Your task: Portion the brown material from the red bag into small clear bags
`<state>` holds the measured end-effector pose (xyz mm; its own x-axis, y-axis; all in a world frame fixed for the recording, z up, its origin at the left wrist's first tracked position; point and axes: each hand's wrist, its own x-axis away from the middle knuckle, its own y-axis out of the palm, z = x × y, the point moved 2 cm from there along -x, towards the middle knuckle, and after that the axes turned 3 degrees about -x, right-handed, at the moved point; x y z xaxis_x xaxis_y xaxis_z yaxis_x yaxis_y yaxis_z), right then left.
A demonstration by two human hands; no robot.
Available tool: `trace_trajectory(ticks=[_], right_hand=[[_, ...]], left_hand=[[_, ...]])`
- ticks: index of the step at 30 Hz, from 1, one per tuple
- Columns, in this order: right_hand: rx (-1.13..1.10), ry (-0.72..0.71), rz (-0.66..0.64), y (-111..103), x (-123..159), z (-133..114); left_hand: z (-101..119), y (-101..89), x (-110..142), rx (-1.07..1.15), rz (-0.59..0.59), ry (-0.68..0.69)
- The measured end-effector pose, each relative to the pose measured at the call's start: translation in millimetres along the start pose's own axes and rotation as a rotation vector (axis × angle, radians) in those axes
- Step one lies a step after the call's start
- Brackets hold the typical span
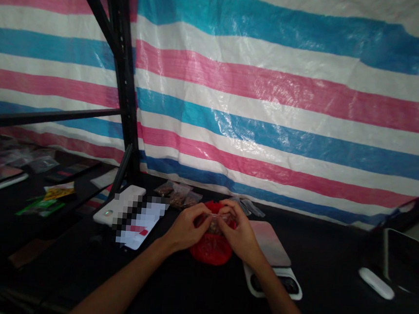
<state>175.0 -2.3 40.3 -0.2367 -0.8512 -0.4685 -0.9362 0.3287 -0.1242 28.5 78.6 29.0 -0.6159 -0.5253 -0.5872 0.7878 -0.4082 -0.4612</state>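
Spillage looked the likeliest trouble to me: a slipping pinch or a gaping edge on the small clear bag [214, 222] could have dropped its pale brownish contents onto the red plastic [211, 252] just beneath, or onto the black table [197, 300]. A careless dip of the right forearm [278, 300], which crossed above the near end of the scale [270, 243], might have jogged that too. Both hands were nearly closed, thumbs close together: the left hand [190, 226] gripped one side of the bag between thumb and fingers, the right hand [238, 230] the other. Whether the bag was sealed, I couldn't tell. Filled packets [178, 196] lay beyond the left hand.
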Motion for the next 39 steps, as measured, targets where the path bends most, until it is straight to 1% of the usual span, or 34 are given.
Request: trace_trajectory(ticks=[8, 16, 21, 25, 28, 31, 33, 35, 36, 37, 39], right_hand=[[0.031, -0.037, -0.02, 1.8, 0.9, -4.8], [0.001, -0.001, -0.026, 7.8, 2.6, -3.1], [-0.004, -0.035, 0.017, 2.7, 1.0, -4.8], [-0.016, 0.016, 0.061, -0.1, -1.0, -2.5], [-0.015, 0.03, 0.12, -3.3, -2.8, -2.8], [-0.037, -0.016, 0.229, -14.8, -5.4, -8.2], [-0.026, -0.04, 0.33, -30.8, -7.4, -11.9], [0.041, -0.038, 0.389, -52.2, -9.1, -12.4], [0.106, -0.022, 0.382, -63.6, -9.6, -10.9], [0.203, 0.015, 0.335, -74.4, -10.0, -8.1], [0.448, 0.089, 0.193, -92.6, -9.3, 0.0]], left_hand=[[0.9, 1.9, 0.8, 0.007, 0.04, 0.011], [2.7, 1.5, -2.1, 0.078, 0.062, -0.027], [2.3, 1.0, -2.3, 0.136, 0.069, -0.077], [-1.0, -1.5, -3.7, 0.201, 0.118, -0.126], [-2.3, -2.0, -3.7, 0.229, 0.107, -0.138], [-1.4, -2.5, -1.3, 0.204, 0.073, -0.106], [-0.3, -4.4, 0.7, 0.145, 0.067, -0.059], [0.8, -6.9, 2.3, 0.078, 0.061, -0.013], [1.2, -8.0, 2.8, 0.049, 0.053, 0.0], [1.5, -8.8, 3.2, 0.026, 0.043, 0.008], [1.8, -9.4, 3.6, -0.009, 0.02, 0.018]])
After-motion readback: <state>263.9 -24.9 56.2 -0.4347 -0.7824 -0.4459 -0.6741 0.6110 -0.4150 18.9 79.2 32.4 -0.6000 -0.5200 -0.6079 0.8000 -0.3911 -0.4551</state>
